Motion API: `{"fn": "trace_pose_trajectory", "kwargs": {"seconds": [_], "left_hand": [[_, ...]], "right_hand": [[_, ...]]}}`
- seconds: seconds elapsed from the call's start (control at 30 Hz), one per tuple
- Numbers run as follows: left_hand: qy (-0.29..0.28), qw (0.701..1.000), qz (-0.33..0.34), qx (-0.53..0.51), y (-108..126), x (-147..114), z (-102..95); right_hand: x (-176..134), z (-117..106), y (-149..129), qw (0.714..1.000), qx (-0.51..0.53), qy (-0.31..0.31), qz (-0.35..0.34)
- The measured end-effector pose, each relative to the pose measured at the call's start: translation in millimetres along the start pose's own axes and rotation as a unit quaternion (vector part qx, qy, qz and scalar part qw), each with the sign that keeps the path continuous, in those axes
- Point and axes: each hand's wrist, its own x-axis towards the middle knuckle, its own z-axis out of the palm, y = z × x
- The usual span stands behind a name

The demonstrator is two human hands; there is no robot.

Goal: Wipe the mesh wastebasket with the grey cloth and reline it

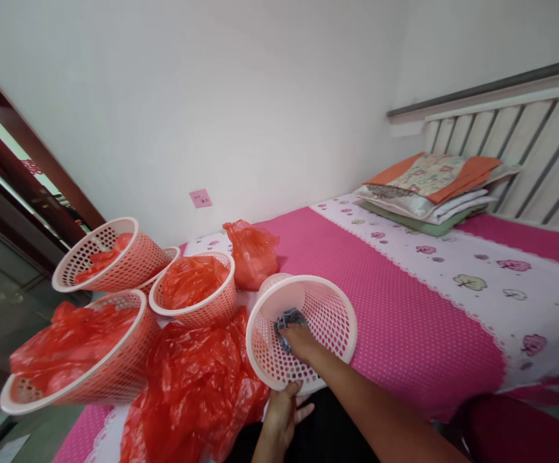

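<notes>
A pale pink perforated plastic basket (330, 292) lies tilted in front of me, its mouth facing my body. My left hand (282, 411) grips the basket's near rim, thumb over the edge. Inside the basket is my right hand (299, 339), its fingers closed on a crumpled grey-blue patterned cloth (289, 319) pressed near the bottom and inner wall. The fingertips are partly hidden by the cloth. Left of this basket spreads a heap of crumpled red plastic bags (197, 379).
Other pink baskets hold red plastic: one at front left (129, 360), one in the middle (211, 308), one at back left (139, 251). A filled red bag (254, 254) stands by the wall. Folded bedding (428, 186) lies on the pink dotted bed cover (404, 315).
</notes>
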Motion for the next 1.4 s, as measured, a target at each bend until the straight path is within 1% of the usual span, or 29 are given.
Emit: {"fn": "trace_pose_trajectory", "kwargs": {"seconds": [0.2, 0.4, 0.53, 0.7, 0.83, 0.93, 1.0, 1.07, 1.2, 1.27, 1.33, 1.4], "left_hand": [[-0.009, 1.0, -0.001, -0.009, -0.9, 2.4, -0.6], [-0.02, 1.0, -0.008, -0.023, -3.0, 6.2, -3.9], [-0.036, 0.998, -0.014, -0.045, -4.0, 5.5, -6.3], [-0.073, 0.994, -0.025, -0.083, -3.6, 2.8, -6.0], [-0.083, 0.99, -0.02, -0.116, -4.4, 1.5, -2.8], [-0.087, 0.986, -0.007, -0.141, -5.8, 1.0, -1.1], [-0.089, 0.986, -0.005, -0.143, -6.2, 0.7, -0.9], [-0.087, 0.987, -0.005, -0.138, -6.2, 0.6, -1.1], [-0.076, 0.987, 0.006, -0.14, -5.3, 2.0, -1.2], [-0.073, 0.987, 0.005, -0.142, -5.3, 3.4, -1.0], [-0.07, 0.988, 0.004, -0.141, -5.6, 4.8, -0.9], [-0.066, 0.988, 0.004, -0.14, -5.9, 5.5, -0.6]], "right_hand": [[-28.6, -8.3, -7.5, 1.0, -0.001, -0.009, -0.009], [-64.8, -7.6, -14.6, 1.0, 0.013, -0.001, -0.016], [-86.1, -8.9, -22.6, 1.0, 0.016, -0.011, -0.005], [-109.0, -11.3, -39.2, 1.0, 0.013, -0.026, 0.013], [-125.1, -11.4, -47.1, 0.999, 0.007, -0.028, 0.014], [-132.2, -9.0, -45.7, 0.999, 0.025, -0.035, 0.003], [-133.8, -4.1, -43.1, 0.999, 0.046, -0.029, 0.005], [-134.1, 4.2, -40.6, 0.998, 0.065, -0.009, 0.012], [-136.5, 24.2, -37.3, 0.995, 0.086, 0.04, 0.005], [-139.3, 29.8, -37.3, 0.995, 0.086, 0.052, 0.001], [-142.1, 29.3, -39.2, 0.996, 0.079, 0.048, 0.001], [-144.0, 23.8, -43.2, 0.997, 0.071, 0.032, 0.009]]}}
